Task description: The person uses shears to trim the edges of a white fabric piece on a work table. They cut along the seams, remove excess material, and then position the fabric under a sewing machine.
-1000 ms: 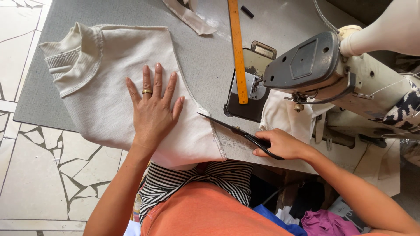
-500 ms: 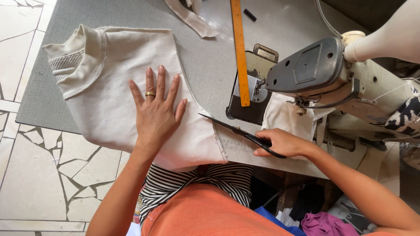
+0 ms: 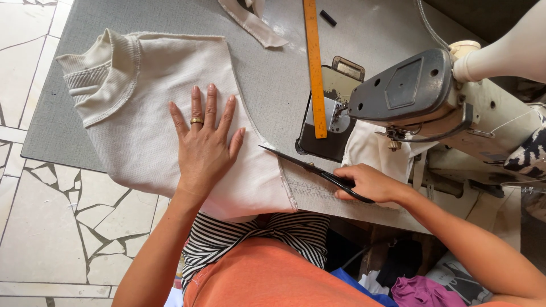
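Observation:
A cream knit garment [image 3: 142, 108] with a ribbed collar lies flat on the grey sewing table [image 3: 273, 74]. My left hand [image 3: 205, 145], wearing a gold ring, presses flat on the cloth with fingers spread. My right hand [image 3: 367, 183] grips black scissors [image 3: 310, 169] by the handles. The blades are closed and point left, with the tip at the garment's right edge.
A grey-white sewing machine [image 3: 432, 102] stands at the right. An orange ruler [image 3: 314, 65] lies across the table onto a dark plate. A cream fabric strip [image 3: 250, 23] lies at the back. Tiled floor shows at the left, and coloured fabric scraps [image 3: 421, 290] sit below the table.
The view has shifted slightly. My left hand stays flat on the garment and my right hand still holds the scissors at the cloth's edge.

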